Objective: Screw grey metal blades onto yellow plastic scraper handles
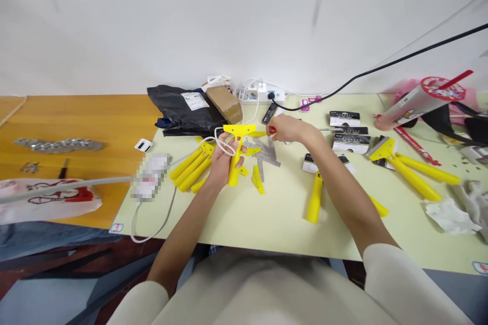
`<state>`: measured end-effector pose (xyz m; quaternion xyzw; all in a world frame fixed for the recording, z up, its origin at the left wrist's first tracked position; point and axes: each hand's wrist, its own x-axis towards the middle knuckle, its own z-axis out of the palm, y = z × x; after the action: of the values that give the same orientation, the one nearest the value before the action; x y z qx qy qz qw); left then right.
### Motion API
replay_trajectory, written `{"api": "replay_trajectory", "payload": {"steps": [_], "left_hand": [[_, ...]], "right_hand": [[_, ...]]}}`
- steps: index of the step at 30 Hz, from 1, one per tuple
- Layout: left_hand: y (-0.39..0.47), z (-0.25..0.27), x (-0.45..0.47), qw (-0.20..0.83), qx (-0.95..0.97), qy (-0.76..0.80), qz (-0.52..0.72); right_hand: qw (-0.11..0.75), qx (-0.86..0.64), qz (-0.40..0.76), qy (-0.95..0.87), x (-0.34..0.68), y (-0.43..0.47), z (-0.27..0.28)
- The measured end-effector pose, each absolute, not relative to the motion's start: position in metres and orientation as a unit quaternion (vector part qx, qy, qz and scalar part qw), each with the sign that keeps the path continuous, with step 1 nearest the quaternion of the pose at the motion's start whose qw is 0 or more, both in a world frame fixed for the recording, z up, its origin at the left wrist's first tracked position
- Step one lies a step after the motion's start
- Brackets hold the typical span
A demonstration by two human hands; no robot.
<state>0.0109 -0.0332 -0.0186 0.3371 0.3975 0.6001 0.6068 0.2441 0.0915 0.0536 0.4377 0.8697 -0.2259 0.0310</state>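
My left hand (221,162) is closed around a yellow scraper handle (234,175), held upright with its wide T-shaped head on top. My right hand (286,128) is closed on a screwdriver (272,130); its red end shows at the fingers, and a thin metal shaft emerges beyond the wrist to the right. Grey metal blades (269,151) lie on the table between the hands, with yellow clamp plates (257,180) among them. Several more yellow scraper handles (192,165) lie in a bundle left of my left hand. A white cable passes near that hand's fingers.
Behind are a black plastic parcel (183,109), a cardboard box (225,103) and a power strip (249,94). Black packaging cards (351,139), other scrapers (407,167) and a tilted cup (423,99) are on the right. A black cable (354,77) crosses above the table.
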Motion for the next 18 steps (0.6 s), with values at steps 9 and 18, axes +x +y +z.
{"api": "replay_trajectory", "payload": {"steps": [9, 18], "left_hand": [[-0.018, -0.007, -0.033, 0.567, 0.295, 0.418, 0.645], [-0.016, -0.010, -0.038, 0.615, 0.273, 0.390, 0.628]], "right_hand": [[0.046, 0.373, -0.161, 0.912, 0.182, 0.092, 0.016], [0.093, 0.342, -0.172, 0.919, 0.159, 0.128, 0.000]]}}
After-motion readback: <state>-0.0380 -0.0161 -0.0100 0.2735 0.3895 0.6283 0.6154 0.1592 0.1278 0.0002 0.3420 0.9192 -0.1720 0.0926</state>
